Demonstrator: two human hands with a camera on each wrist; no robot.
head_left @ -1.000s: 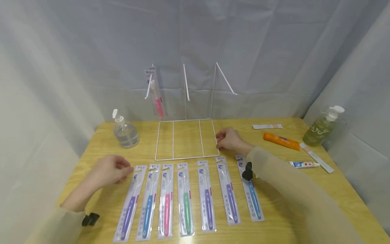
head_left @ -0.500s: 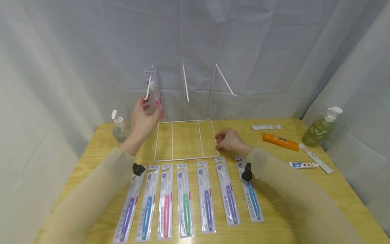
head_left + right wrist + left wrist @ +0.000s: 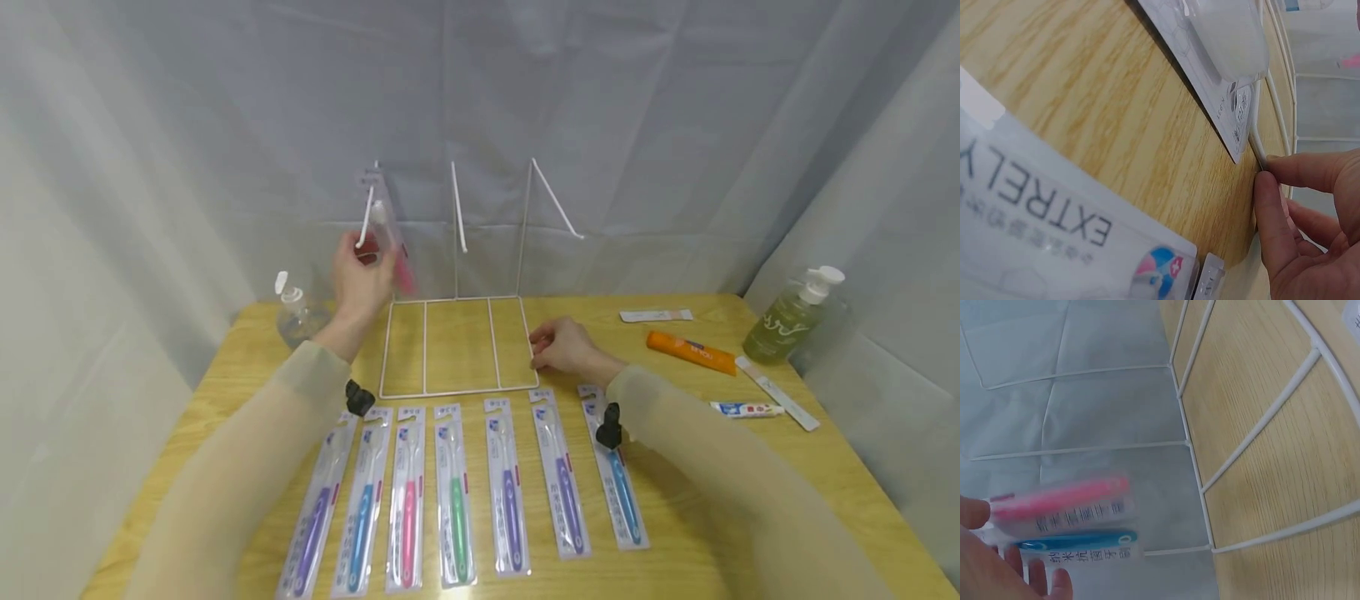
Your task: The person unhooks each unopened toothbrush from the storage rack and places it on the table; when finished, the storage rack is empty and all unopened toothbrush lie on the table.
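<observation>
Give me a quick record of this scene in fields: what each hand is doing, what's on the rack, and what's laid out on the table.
left hand: raised at the hanging toothbrush packs, a pink one and a blue one; grip unclear
right hand: fingers pinch the base wire of the white wire rack
table: seven packaged toothbrushes in a row
left side: clear pump bottle
right side: orange tube, green pump bottle

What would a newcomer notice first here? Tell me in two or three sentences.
The row of seven packaged toothbrushes lying side by side along the near edge of the wooden table stands out first. Behind it stands a white wire rack, where the left hand is raised to a pink toothbrush pack hanging on the leftmost hook. The right hand rests at the rack's base frame.
</observation>
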